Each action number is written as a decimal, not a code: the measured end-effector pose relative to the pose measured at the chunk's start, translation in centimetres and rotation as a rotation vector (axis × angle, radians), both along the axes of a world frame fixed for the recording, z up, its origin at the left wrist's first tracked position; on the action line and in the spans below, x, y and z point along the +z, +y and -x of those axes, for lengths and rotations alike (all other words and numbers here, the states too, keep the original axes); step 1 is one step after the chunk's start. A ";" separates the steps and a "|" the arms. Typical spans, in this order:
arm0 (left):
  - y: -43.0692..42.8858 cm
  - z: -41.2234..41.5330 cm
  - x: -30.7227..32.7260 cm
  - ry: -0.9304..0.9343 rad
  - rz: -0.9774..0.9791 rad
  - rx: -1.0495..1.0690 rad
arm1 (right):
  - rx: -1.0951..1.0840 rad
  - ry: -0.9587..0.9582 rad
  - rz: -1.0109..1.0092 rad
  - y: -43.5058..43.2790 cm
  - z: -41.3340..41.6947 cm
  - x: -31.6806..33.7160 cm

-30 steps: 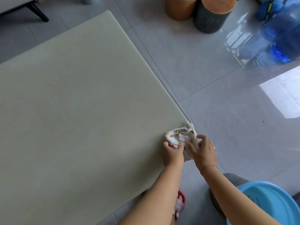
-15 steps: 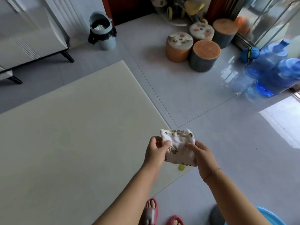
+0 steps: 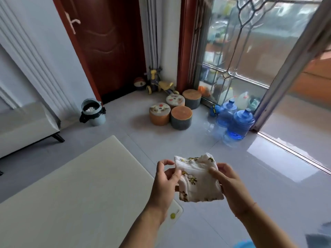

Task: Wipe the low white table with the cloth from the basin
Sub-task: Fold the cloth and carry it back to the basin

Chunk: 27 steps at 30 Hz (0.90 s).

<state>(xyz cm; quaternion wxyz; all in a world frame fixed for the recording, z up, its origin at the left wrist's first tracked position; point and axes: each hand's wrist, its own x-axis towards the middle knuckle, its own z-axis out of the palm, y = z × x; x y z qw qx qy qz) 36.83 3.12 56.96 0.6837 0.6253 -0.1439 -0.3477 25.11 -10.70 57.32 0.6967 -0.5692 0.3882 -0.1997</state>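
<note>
**Me:** Starting at the left, I see the low white table [image 3: 75,190] bare across its top, with only a small yellow sticker [image 3: 172,215] at the near corner. The cloth [image 3: 197,179] isn't on it. It's up in the air above that corner and the floor beside it.

**Colleague:** Who's got it?

**Me:** Both. The left hand [image 3: 163,183] has thumb and fingers curled in, pinching the cloth's left edge. The right hand [image 3: 227,181] is closed on the right edge, thumb on top. The cloth looks folded in several layers between them, as if being rearranged.

**Colleague:** So what goes wrong from here?

**Me:** My worry is the grip. It's only edge pinches, so if one hand lets go to refold, the layers could flop open or the cloth could drop onto the floor tiles [image 3: 232,158], which sit right under its right half, and pick up dirt. It may also be wet and drip there. I can't tell from this view.

**Colleague:** And the basin?

**Me:** Only a blurred blue sliver, the basin [image 3: 245,245], shows at the bottom edge. A step back could knock it.
</note>
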 end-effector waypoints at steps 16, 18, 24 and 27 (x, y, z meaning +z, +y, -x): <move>-6.4 18.1 7.5 -0.074 0.048 -0.851 | -0.624 -0.044 0.012 4.7 25.6 6.6; -6.9 20.2 7.2 -0.073 0.044 -0.933 | -0.704 -0.036 0.025 5.7 27.8 6.1; -7.3 26.8 4.9 -0.069 -0.003 -1.141 | -0.900 -0.010 0.006 8.8 34.3 3.9; -7.3 30.0 2.9 -0.077 -0.060 -1.209 | -0.964 0.016 -0.033 9.6 37.3 1.6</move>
